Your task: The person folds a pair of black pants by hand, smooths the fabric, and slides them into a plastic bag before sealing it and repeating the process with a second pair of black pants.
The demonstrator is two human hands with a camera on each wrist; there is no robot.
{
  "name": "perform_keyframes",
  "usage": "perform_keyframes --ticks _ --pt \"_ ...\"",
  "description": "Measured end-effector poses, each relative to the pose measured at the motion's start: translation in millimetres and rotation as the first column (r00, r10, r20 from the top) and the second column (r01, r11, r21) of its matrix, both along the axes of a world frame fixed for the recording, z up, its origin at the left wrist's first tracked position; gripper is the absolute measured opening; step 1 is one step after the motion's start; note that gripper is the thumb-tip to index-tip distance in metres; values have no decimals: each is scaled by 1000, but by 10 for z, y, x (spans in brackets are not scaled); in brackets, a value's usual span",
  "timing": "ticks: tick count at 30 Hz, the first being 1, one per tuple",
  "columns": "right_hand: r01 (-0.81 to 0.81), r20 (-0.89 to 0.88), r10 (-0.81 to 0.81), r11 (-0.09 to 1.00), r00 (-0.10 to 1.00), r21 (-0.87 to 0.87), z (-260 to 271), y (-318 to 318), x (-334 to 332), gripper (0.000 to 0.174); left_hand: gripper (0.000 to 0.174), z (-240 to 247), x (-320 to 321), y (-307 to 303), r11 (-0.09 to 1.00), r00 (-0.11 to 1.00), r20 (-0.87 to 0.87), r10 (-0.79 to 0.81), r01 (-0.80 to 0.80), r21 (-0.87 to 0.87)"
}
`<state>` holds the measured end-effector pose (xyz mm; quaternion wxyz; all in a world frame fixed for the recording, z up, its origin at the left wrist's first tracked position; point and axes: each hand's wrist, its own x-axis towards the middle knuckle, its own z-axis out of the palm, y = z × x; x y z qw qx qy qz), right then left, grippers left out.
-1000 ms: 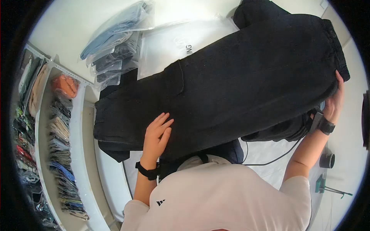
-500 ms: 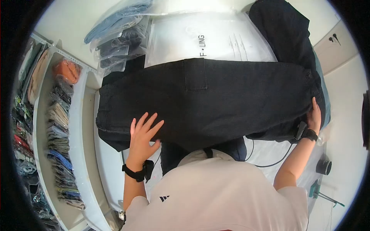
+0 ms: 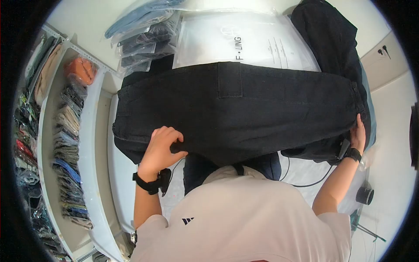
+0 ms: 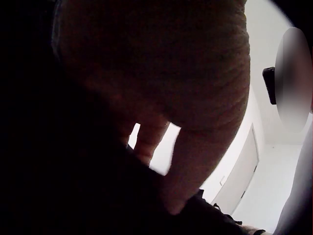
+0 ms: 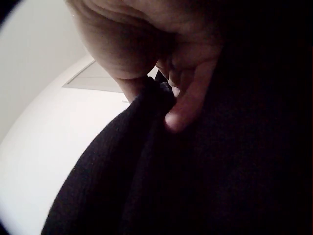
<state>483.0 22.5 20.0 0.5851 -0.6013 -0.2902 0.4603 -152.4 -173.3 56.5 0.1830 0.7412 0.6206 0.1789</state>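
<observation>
Black cargo trousers (image 3: 283, 109), folded lengthwise, stretch from side to side in front of the person, a flap pocket (image 3: 230, 79) on the upper part. Near the trousers' lower left edge, the left hand (image 3: 162, 146) touches the cloth, its fingers bent loosely and the thumb apart. Light shows between those fingers in the dark left wrist view. At the trousers' right end, the right hand (image 3: 358, 136) holds the near corner by the waistband. Bunched dark cloth (image 5: 117, 156) lies between its thumb and fingers in the right wrist view.
Behind the trousers lies a clear printed bag (image 3: 257, 41), with bagged clothes (image 3: 146, 46) stacked to its left. More dark cloth (image 3: 327, 32) lies at the back right. Shelves (image 3: 98, 144) of packed garments line the left. A cable (image 3: 312, 185) runs below the right hand.
The trousers came down and levelled out towards the person, uncovering the printed bag. The right hand moved down and left with their corner. The left hand slid left; its spread fingers have bent.
</observation>
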Motion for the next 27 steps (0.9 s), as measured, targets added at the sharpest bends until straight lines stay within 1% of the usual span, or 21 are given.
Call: perform_keyframes --ticks 1,3,5,7,9,10,11,12,13,14,15,16,17,18,19,20,21,22,24,25,27 --pt "0 0 0 1000 1000 -1 -2 7 19 47 31 25 -42 -19 1000 1000 0 0 0 -1" --pt "21 6 -21 999 1000 -36 -1 -5 34 47 36 71 -136 -37 991 990 141 -3 -17 136" --pt "21 -8 -21 1000 1000 -21 13 -13 -2 47 51 100 -134 -37 953 987 -2 160 -154 261" --pt "17 -20 -17 1000 1000 -8 42 -38 -81 48 64 -185 -156 -91 980 964 -203 170 -143 138" --pt "58 43 -59 998 997 26 52 -52 -141 48 73 -290 58 -202 984 960 -255 118 -79 158" --pt "68 43 -70 996 997 57 -5 -27 -99 53 73 -299 171 -240 990 981 -179 73 -50 130" --pt "71 47 -73 996 996 54 -72 -58 -70 53 73 -329 267 -261 991 982 -176 69 -47 127" --pt "211 353 -221 975 909 67 -64 -89 -143 58 71 -371 364 -283 985 983 -179 33 -1 173" --pt "328 619 -334 936 711 129 -50 -90 -229 62 70 -406 477 -298 975 983 -182 5 36 221" --pt "264 869 -402 906 289 332 -101 -154 -314 66 64 -383 602 -286 972 989 -148 -29 63 226" --pt "166 909 -415 896 -21 413 153 -371 -801 60 64 -441 683 -280 973 990 -141 -14 46 228" --pt "3 863 -459 883 210 469 298 -517 -1225 48 64 -533 746 -283 963 989 -140 -43 78 256" --pt "-129 820 -374 875 433 467 401 -679 -1687 34 64 -584 803 -281 952 987 -143 -75 114 283" --pt "-264 872 -190 905 452 334 496 -866 -2070 27 57 -584 855 -266 928 989 -137 -52 99 359" --pt "-454 869 6 855 495 253 541 -1016 -2401 25 57 -571 864 -244 928 989 -141 -49 98 358" --pt "-698 881 200 692 428 182 506 -1099 -2596 26 53 -556 864 -208 900 992 -99 -75 110 421" --pt "-881 949 218 461 228 106 512 -1136 -2792 29 50 -537 856 -181 868 993 -58 -106 121 482" --pt "-947 957 262 320 125 36 453 -1176 -2943 35 50 -517 848 -172 866 992 -63 -112 128 483" --pt "-977 956 292 202 0 -62 380 -1264 -3151 52 40 -470 836 -165 864 986 39 -163 123 487" --pt "-973 951 309 212 -17 -86 352 -1306 -3222 58 40 -434 838 -165 863 986 36 -162 124 490" --pt "-950 953 301 287 -35 -125 238 -1329 -3282 55 35 -375 850 -183 891 985 101 -142 82 447"
